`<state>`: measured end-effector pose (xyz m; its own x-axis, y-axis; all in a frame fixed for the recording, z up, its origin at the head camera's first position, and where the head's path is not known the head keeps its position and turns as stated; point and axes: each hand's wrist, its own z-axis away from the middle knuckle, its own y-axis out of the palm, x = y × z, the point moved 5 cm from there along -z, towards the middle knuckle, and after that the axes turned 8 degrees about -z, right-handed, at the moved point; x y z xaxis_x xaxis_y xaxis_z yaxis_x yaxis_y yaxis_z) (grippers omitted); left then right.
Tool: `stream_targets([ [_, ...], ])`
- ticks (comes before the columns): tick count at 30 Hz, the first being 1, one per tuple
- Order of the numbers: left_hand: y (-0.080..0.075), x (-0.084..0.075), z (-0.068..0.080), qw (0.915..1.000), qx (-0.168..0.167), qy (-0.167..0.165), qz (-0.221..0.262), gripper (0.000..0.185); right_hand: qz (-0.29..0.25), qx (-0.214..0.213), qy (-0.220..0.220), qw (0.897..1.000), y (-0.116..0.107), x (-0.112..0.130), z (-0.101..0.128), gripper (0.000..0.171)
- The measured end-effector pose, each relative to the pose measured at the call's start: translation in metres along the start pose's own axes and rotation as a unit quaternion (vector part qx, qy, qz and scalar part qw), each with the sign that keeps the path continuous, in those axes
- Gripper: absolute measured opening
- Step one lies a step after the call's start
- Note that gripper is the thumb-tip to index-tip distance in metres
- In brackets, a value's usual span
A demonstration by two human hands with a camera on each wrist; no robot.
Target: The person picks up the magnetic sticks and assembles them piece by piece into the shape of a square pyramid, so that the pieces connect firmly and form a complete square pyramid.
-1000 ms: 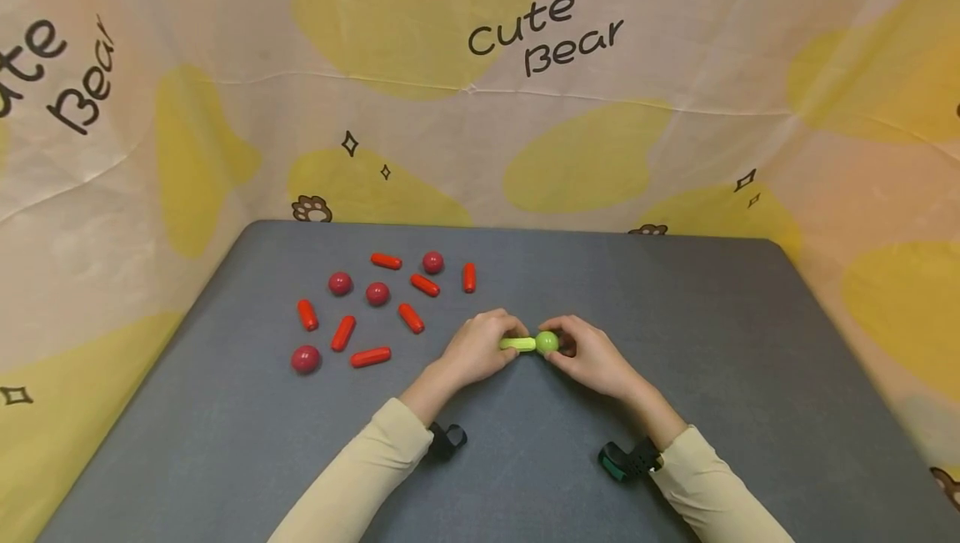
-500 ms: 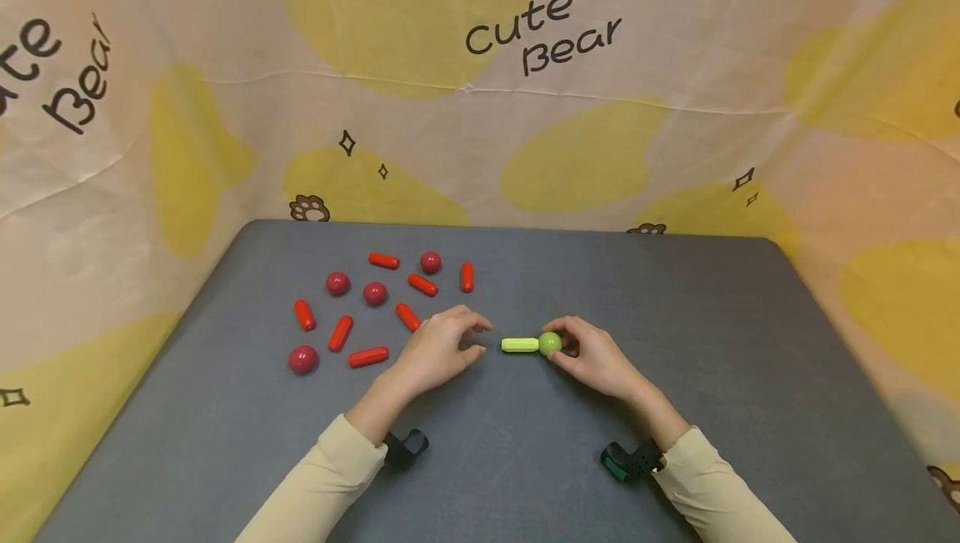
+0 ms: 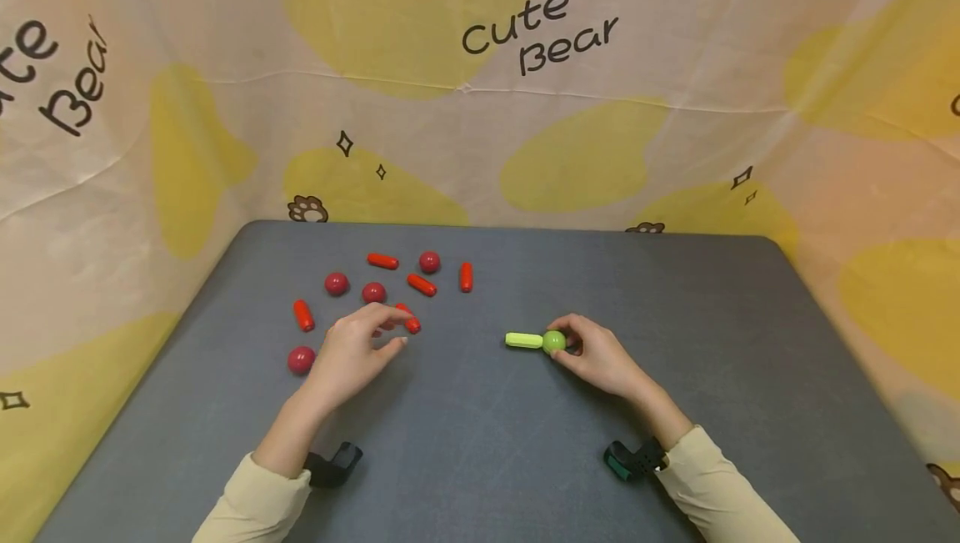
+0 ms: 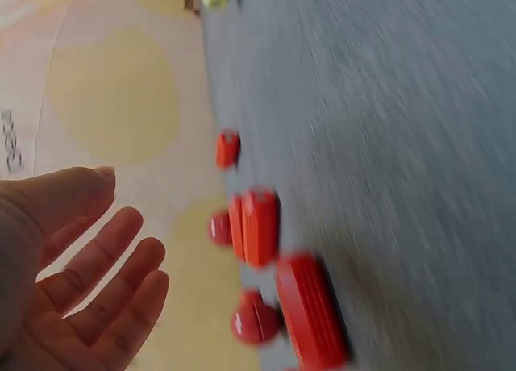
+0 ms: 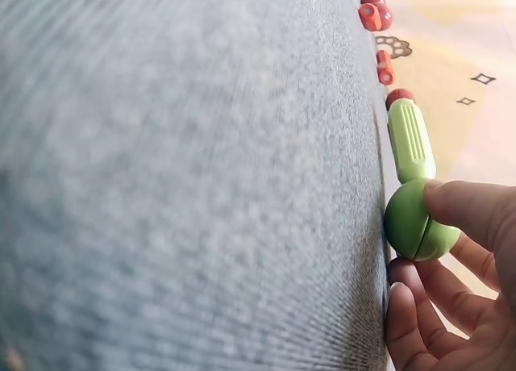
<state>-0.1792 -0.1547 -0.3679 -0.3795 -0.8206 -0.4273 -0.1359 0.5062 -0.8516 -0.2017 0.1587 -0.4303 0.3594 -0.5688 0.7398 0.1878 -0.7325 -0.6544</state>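
One green ball, green rod against it, stays right of centre, pinched by the right hand alone; the left hand, grip loose and holding nothing, has shifted centre-left near a red rod.

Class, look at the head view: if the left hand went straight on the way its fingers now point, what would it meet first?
Probably the red stick that the left hand partly covers in the head view. The hand's height is hard to judge, so it might pass over instead.
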Motion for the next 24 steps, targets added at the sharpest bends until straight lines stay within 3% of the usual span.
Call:
stream_targets([
  [11,-0.038,0.055,0.036,0.9936,-0.09,-0.057,-0.037,0.028,0.005,0.003,0.006,1.0,-0.001,0.001,0.0,0.031],
  [19,-0.038,0.085,0.051,0.9883,-0.072,-0.126,-0.047,0.031,0.006,0.004,0.008,1.0,0.0,0.0,0.0,0.031],
  [24,-0.035,0.096,0.055,0.9858,-0.054,-0.149,-0.055,0.035,0.005,0.003,0.008,1.0,-0.001,0.0,0.0,0.031],
])
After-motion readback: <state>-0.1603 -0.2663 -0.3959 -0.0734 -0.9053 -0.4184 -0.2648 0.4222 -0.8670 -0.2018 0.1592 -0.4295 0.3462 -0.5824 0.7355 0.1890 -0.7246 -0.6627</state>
